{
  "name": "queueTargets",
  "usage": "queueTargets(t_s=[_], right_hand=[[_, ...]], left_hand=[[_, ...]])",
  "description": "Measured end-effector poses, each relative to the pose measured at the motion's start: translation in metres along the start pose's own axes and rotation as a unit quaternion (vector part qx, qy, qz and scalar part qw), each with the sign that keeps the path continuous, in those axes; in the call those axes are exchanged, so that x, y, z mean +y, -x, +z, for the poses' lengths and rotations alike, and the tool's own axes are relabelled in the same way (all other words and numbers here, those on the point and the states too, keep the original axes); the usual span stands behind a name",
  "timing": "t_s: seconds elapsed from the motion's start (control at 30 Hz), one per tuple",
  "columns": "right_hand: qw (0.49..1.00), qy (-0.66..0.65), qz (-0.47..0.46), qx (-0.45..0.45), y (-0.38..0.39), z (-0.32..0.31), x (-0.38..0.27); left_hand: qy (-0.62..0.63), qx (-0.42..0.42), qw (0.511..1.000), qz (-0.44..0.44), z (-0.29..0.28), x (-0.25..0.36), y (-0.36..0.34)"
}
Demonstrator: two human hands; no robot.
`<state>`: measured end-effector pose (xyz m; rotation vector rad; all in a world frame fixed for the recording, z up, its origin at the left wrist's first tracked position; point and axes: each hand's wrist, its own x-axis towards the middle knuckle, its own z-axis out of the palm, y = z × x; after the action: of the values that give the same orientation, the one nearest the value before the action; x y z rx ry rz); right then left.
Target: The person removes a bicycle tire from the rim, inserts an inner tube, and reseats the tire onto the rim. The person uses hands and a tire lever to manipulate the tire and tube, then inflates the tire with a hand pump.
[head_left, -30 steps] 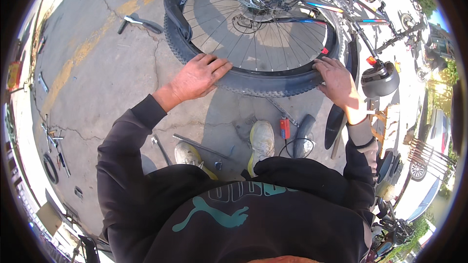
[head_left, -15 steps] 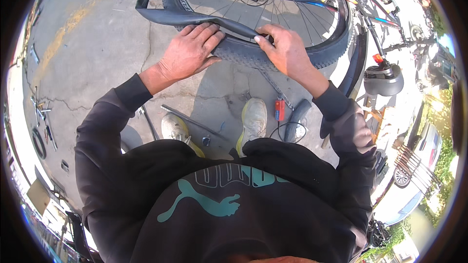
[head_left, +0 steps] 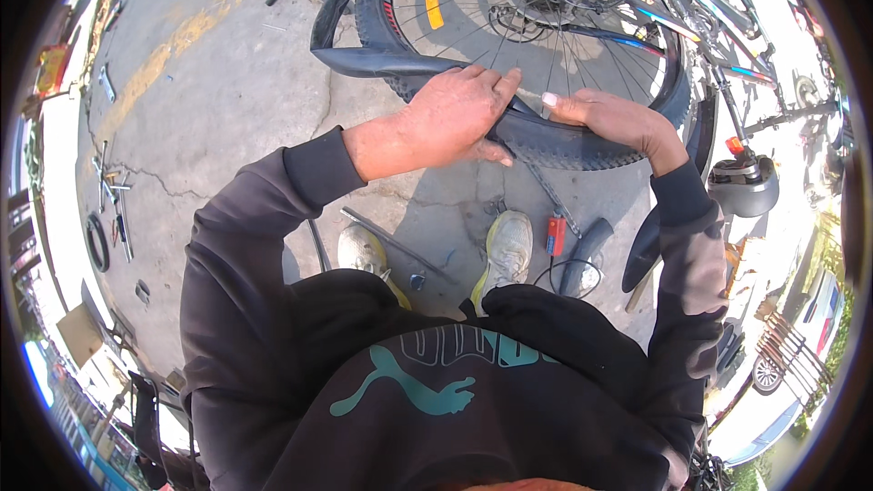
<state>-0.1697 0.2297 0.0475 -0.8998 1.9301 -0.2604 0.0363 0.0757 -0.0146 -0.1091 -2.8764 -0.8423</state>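
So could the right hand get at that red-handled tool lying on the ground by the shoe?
Probably yes. The right hand is on the tyre, and the red-handled tool lies in the open on the concrete just below it, beside the shoe, with nothing over it. The hand would have to let go of the tyre first.

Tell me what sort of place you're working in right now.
Probably an outdoor, street-side bicycle repair spot: cracked concrete pavement, an upturned bicycle wheel under both hands, hand tools scattered on the ground, a parked car nearby.

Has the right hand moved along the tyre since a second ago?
Yes. The right hand has slid leftward along the tyre, from its right side near the saddle to the near middle, close to the left hand.
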Motion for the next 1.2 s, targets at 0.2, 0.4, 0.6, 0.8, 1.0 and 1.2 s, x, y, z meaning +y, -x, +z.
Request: queueTargets(t_s=[0.2,0.4,0.6,0.8,1.0,1.2], right_hand=[[0.977,0.170,-0.131,-0.021,0.013,0.012,0.011],[0.968,0.188,-0.157,-0.060,0.001,-0.001,0.015],[0.940,0.335,-0.047,-0.045,0.009,-0.018,0.023],[0.900,0.283,-0.235,0.235,0.023,-0.007,0.053],[0.937,0.129,-0.269,0.180,0.000,0.045,0.035],[0.949,0.166,-0.221,0.154,0.006,0.029,0.028]], left_hand=[[0.055,-0.282,0.956,-0.051,-0.021,-0.003,-0.050],[0.038,-0.272,0.961,-0.040,0.000,0.004,-0.062],[0.077,0.054,0.994,0.059,0.008,0.028,-0.006],[-0.255,0.079,0.952,0.148,0.019,0.005,0.059],[-0.427,-0.016,0.904,0.029,0.023,0.030,0.063],[-0.405,-0.007,0.912,-0.062,0.014,0.001,0.057]])
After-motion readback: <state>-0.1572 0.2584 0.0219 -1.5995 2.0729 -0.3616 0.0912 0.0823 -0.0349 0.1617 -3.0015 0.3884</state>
